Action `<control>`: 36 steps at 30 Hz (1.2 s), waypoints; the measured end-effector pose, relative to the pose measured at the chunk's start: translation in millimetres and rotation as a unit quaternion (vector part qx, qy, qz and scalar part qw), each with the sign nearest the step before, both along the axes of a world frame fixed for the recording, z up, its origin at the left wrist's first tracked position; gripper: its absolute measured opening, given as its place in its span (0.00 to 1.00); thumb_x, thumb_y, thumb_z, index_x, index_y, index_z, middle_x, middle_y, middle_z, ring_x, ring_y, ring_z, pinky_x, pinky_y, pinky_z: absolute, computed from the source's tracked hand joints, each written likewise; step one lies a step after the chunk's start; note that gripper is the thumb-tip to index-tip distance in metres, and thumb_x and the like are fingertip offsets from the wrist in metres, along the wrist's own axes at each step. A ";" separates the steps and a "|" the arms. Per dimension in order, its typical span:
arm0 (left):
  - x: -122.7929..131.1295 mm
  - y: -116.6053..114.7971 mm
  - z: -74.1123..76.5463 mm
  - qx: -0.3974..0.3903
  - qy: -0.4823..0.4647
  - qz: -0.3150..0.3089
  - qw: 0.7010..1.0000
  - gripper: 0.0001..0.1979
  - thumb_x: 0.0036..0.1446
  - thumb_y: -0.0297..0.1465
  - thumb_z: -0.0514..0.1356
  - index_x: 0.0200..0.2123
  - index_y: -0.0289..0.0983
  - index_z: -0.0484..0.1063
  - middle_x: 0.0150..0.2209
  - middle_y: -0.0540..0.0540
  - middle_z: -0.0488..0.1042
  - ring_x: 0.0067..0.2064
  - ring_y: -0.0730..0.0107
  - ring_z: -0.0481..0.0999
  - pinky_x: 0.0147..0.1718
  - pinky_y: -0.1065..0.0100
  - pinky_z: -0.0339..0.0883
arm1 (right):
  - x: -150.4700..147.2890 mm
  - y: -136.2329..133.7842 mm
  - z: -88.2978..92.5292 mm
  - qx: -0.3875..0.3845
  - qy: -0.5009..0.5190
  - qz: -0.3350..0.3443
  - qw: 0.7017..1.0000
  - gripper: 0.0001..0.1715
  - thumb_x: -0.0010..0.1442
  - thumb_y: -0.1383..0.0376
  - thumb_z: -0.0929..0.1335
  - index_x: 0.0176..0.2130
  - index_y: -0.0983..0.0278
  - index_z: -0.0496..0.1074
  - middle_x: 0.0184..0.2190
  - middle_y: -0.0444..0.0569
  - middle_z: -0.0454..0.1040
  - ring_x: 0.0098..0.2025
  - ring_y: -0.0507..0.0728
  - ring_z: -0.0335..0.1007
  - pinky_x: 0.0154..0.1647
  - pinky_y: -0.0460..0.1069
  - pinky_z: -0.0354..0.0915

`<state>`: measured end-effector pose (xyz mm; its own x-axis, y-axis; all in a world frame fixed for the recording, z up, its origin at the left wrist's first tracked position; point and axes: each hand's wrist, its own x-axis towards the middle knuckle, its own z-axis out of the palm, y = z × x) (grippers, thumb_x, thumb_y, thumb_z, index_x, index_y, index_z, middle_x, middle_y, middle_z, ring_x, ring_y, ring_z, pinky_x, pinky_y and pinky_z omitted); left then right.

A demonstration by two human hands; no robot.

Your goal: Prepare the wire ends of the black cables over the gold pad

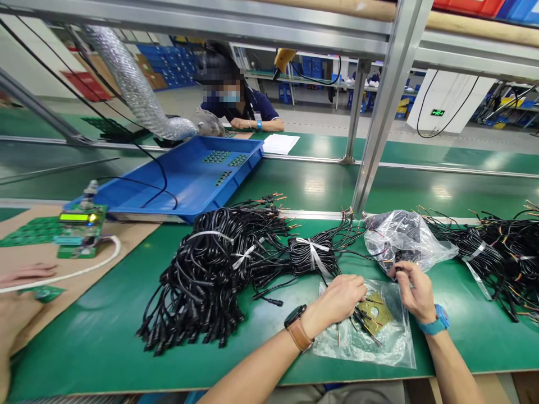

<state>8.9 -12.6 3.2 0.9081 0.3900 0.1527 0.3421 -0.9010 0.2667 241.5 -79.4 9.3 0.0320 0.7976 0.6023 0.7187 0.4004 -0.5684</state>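
My left hand (pixel 343 294), with a brown-strapped watch on the wrist, is closed around thin black cables (pixel 360 321); their bare coloured wire ends stick out below the fingers. Under them lies a yellowish-brown square board (pixel 377 314) on a clear plastic bag (pixel 357 350). To its right, my right hand (pixel 416 289), wearing a blue wristband, pinches a small black piece whose kind I cannot make out. Those fingertips are at the front of another clear bag (pixel 381 235) with dark parts inside. A tied coil of black cable (pixel 311 255) sits just behind my left hand.
A large heap of black connector cables (pixel 197 280) lies left, more bundles (pixel 497 247) right. Behind stands a blue tray (pixel 185 174) with green boards. A metal post (pixel 379 112) rises at the back. At left, another person's hand (pixel 25 292) is near a test device (pixel 82 230); a masked person sits opposite.
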 end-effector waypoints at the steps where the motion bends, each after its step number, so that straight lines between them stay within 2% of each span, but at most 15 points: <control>1: 0.7 -1.1 1.5 0.003 0.007 0.005 1.000 0.06 0.66 0.24 0.57 0.35 0.36 0.71 0.36 0.46 0.74 0.38 0.65 0.72 0.35 0.65 0.61 | -3.5 -1.6 0.1 -0.036 0.012 0.042 0.998 0.07 0.71 0.66 0.61 0.47 0.60 0.67 0.32 0.47 0.78 0.30 0.56 0.74 0.33 0.50 0.67; 6: 4.3 -6.7 4.0 0.014 0.021 0.021 0.999 0.05 0.65 0.24 0.57 0.35 0.36 0.71 0.36 0.46 0.76 0.39 0.63 0.74 0.34 0.64 0.62 | -16.4 -3.6 6.2 -0.167 0.034 0.155 0.973 0.10 0.74 0.62 0.58 0.41 0.58 0.65 0.30 0.46 0.80 0.29 0.56 0.76 0.33 0.49 0.66; 11: 5.7 -9.4 -0.2 0.017 0.020 0.039 0.999 0.07 0.64 0.23 0.56 0.34 0.36 0.72 0.34 0.45 0.76 0.38 0.61 0.75 0.35 0.64 0.63 | -21.3 -1.9 10.1 -0.223 0.020 0.220 0.950 0.15 0.74 0.59 0.57 0.38 0.59 0.66 0.31 0.46 0.80 0.30 0.55 0.76 0.34 0.49 0.65; 15: 6.0 -9.1 -1.6 0.022 0.029 0.039 0.999 0.07 0.63 0.22 0.56 0.33 0.35 0.72 0.33 0.44 0.77 0.37 0.59 0.76 0.35 0.64 0.65 | -21.2 -1.1 7.8 -0.231 -0.027 0.204 0.951 0.15 0.74 0.58 0.57 0.37 0.59 0.66 0.29 0.45 0.78 0.28 0.55 0.74 0.33 0.49 0.63; 19: 6.6 -8.8 -0.1 0.012 0.029 0.046 0.998 0.08 0.63 0.22 0.56 0.33 0.35 0.73 0.33 0.44 0.78 0.36 0.59 0.77 0.34 0.64 0.65 | -20.5 -1.2 7.0 -0.209 0.030 0.196 0.958 0.17 0.75 0.57 0.56 0.38 0.59 0.67 0.31 0.48 0.80 0.32 0.56 0.77 0.35 0.48 0.66; 23: 6.4 -8.8 -0.3 0.017 0.030 0.048 0.998 0.08 0.62 0.22 0.56 0.32 0.35 0.73 0.33 0.43 0.78 0.36 0.59 0.78 0.34 0.64 0.65 | -22.0 -0.7 7.9 -0.227 -0.009 0.200 0.953 0.17 0.74 0.57 0.57 0.37 0.58 0.67 0.29 0.46 0.79 0.28 0.56 0.75 0.34 0.49 0.64; 28: 6.5 -8.4 0.2 0.010 0.026 0.051 0.998 0.08 0.62 0.22 0.56 0.32 0.35 0.73 0.33 0.44 0.79 0.36 0.60 0.78 0.35 0.65 0.65 | -20.9 -0.2 7.4 -0.214 0.028 0.191 0.958 0.20 0.75 0.56 0.56 0.36 0.59 0.68 0.29 0.47 0.80 0.30 0.56 0.76 0.35 0.48 0.65; 32: 6.3 -8.5 1.7 0.021 0.026 0.053 0.998 0.08 0.65 0.26 0.57 0.33 0.35 0.73 0.33 0.43 0.79 0.37 0.60 0.78 0.35 0.64 0.65 | -20.5 0.5 5.9 -0.232 -0.002 0.191 0.954 0.20 0.74 0.55 0.58 0.35 0.59 0.69 0.27 0.46 0.78 0.27 0.55 0.74 0.33 0.48 0.64; 36: 4.1 -8.6 3.2 0.020 0.014 0.050 0.998 0.07 0.68 0.29 0.57 0.35 0.35 0.72 0.35 0.44 0.77 0.39 0.60 0.77 0.35 0.64 0.65 | -21.3 0.5 6.5 -0.220 0.044 0.183 0.957 0.21 0.75 0.55 0.56 0.37 0.59 0.69 0.29 0.48 0.79 0.30 0.56 0.75 0.35 0.49 0.66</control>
<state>13.0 -21.1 6.4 0.8690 0.4733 0.1441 0.4381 -0.8714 0.2208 220.1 -78.9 15.8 -0.2621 0.9412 0.2131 0.5175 0.3235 -0.7922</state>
